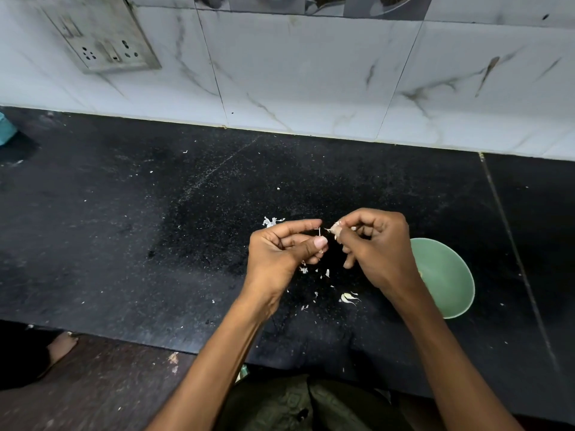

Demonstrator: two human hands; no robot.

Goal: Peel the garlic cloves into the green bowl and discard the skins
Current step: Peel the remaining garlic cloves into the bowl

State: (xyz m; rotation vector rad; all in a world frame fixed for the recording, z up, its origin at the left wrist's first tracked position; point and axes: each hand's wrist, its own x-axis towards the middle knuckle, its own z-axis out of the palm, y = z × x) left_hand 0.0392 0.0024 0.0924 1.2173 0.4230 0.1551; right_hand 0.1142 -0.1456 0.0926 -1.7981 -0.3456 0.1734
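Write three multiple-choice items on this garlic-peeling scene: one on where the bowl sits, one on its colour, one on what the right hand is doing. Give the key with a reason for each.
1. Where does the bowl sit?
A. On the counter, under and beside the right forearm
B. Against the wall under the socket
C. On the floor

2. What colour is the bowl?
A. White
B. Green
C. Red

3. What is the right hand doing?
A. Lying flat on the counter
B. Hanging idle
C. Pinching a garlic clove in its fingertips

Key:
1 A, the bowl stands on the black counter with the right forearm crossing its near-left rim.
2 B, its inside and rim are pale green.
3 C, the clove sits between the right thumb and fingers, facing the left hand, above the skin scraps.
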